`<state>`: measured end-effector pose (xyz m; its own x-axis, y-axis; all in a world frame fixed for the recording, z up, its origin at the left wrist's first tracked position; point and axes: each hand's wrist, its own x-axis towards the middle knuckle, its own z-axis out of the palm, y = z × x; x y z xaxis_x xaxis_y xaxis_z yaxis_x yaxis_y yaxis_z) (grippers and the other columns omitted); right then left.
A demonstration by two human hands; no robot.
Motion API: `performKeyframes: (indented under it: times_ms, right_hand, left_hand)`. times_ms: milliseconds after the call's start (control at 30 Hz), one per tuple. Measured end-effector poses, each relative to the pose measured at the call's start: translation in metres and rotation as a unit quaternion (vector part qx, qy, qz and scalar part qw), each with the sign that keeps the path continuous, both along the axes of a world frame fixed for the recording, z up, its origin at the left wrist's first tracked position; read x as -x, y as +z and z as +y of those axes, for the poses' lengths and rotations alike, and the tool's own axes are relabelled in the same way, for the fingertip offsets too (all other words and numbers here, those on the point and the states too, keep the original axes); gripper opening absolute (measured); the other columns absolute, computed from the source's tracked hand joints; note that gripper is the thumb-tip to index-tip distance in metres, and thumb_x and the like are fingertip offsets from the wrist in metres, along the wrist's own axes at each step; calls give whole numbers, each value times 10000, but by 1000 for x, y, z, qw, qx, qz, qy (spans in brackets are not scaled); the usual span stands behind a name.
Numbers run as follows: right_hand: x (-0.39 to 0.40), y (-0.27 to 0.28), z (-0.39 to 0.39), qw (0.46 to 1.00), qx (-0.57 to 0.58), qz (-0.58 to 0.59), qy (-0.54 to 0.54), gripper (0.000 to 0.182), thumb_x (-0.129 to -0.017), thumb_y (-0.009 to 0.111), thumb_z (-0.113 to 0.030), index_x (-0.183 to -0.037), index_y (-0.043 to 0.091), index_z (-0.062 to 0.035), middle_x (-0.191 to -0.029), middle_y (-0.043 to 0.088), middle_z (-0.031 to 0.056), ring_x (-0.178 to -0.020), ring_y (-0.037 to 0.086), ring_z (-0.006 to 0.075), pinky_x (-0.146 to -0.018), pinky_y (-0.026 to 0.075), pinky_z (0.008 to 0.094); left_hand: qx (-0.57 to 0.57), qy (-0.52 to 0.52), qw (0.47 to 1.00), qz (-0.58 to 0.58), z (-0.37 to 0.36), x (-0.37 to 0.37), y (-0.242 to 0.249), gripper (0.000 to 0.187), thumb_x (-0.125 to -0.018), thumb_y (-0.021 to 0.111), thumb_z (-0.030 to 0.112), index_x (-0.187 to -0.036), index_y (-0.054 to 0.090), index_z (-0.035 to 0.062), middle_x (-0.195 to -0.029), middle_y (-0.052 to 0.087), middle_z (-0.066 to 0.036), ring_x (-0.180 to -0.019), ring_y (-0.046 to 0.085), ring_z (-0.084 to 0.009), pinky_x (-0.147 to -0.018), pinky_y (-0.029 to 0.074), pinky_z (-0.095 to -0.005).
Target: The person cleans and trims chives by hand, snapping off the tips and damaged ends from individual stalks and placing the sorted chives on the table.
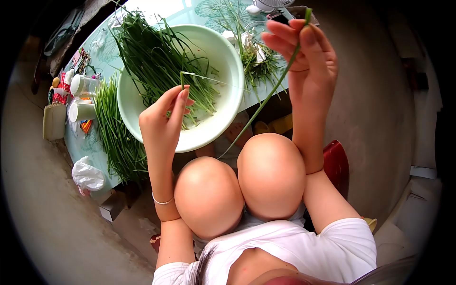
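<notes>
My right hand (311, 64) is raised at the upper right, thumb and index finger pinching one end of a long green chive (268, 95). The stalk hangs slanting down toward my knees. In front of the basin, my left hand (164, 114) is closed in a pinch on a short bent chive strip (182, 78), whose thin pale end stretches off to the right. The wide pale-green basin (232, 111) holds a big bunch of chives (156, 57), leaves piled over its far left rim. More chives (116, 133) lie on the table left of the basin.
Limp leaf scraps (259, 64) lie on the glass-topped table (102, 52) right of the basin. Two clear cups (83, 111) and a crumpled white plastic bag (88, 175) are at the left side. A small fan (273, 4) stands at the back. My knees (270, 175) are below the basin.
</notes>
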<state>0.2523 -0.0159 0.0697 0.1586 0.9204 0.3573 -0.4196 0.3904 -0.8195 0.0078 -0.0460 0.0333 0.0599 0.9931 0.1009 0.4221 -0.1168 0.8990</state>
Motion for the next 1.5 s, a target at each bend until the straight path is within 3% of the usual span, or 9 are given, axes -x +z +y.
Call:
performKeyframes:
  times_ms: [300,567,700,967,1200,1267,1333,1367,1500]
  right_hand:
    - [-62,18,-33,976,-92,40,-193,283,-948,492,-181,-1119,575,27,-1060,629,272,-928,662,338,-883,514,422]
    - [-92,24,-55,967,-111,24,-227,296,-947,471,-175,-1151,559,21,-1063,627,273,-914,665,331,-869,517,406]
    - [-78,35,-47,967,-141,58,-204,188,-935,530,-129,-1053,574,12,-934,678,189,-802,689,233,-693,573,307]
    - [-62,31,-22,980,-138,42,-139,206,-954,501,-197,-1035,566,-19,-918,677,203,-838,690,263,-727,586,364]
    - [-42,32,-24,977,-105,23,-185,213,-952,511,-217,-1025,574,-28,-921,683,170,-840,687,231,-721,570,328]
    - [-50,28,-24,985,-50,-1,-166,239,-955,454,-172,-1086,559,-1,-1044,625,292,-901,667,341,-855,521,400]
    - [-47,26,-23,987,-40,-3,-156,226,-959,448,-171,-1073,553,-6,-1043,623,297,-897,668,345,-851,521,401]
    - [-43,26,-22,989,-25,2,-143,214,-962,443,-171,-1060,547,-11,-1043,622,301,-892,668,349,-847,522,401]
    - [-27,14,-10,996,-23,-34,-76,205,-985,414,-187,-1053,513,-21,-1061,613,305,-925,655,363,-864,500,405]
  left_hand:
    - [112,-138,982,-58,76,-26,-14,276,-916,587,199,-1008,657,-51,-786,702,-103,-662,665,-128,-620,515,-234]
    - [235,-255,922,-174,103,-78,3,347,-975,468,230,-1213,527,-17,-1041,667,-159,-947,664,-222,-856,522,-334]
    - [205,-253,920,-217,99,-81,6,325,-975,466,202,-1213,524,-13,-1059,659,-161,-954,659,-218,-840,525,-335]
    - [160,-153,958,-182,92,-39,4,288,-944,540,193,-1149,571,-6,-976,680,-119,-884,673,-175,-787,541,-295]
    - [218,-218,927,-215,124,-94,-23,355,-939,552,259,-1155,566,-23,-1025,667,-153,-943,662,-202,-836,539,-290]
    - [106,-225,968,22,131,-106,-29,436,-949,509,346,-1191,566,-12,-1059,656,-176,-997,639,-235,-854,507,-330]
    - [-112,-162,936,293,123,-108,-28,498,-956,451,426,-1192,585,9,-1062,650,-194,-1030,617,-256,-880,464,-360]
    - [-115,-163,937,288,111,-105,-17,498,-956,451,426,-1192,585,9,-1062,650,-194,-1030,617,-256,-880,464,-360]
    - [75,-361,916,-157,62,-92,38,467,-974,437,373,-1190,589,-12,-1059,662,-148,-997,631,-201,-869,484,-326]
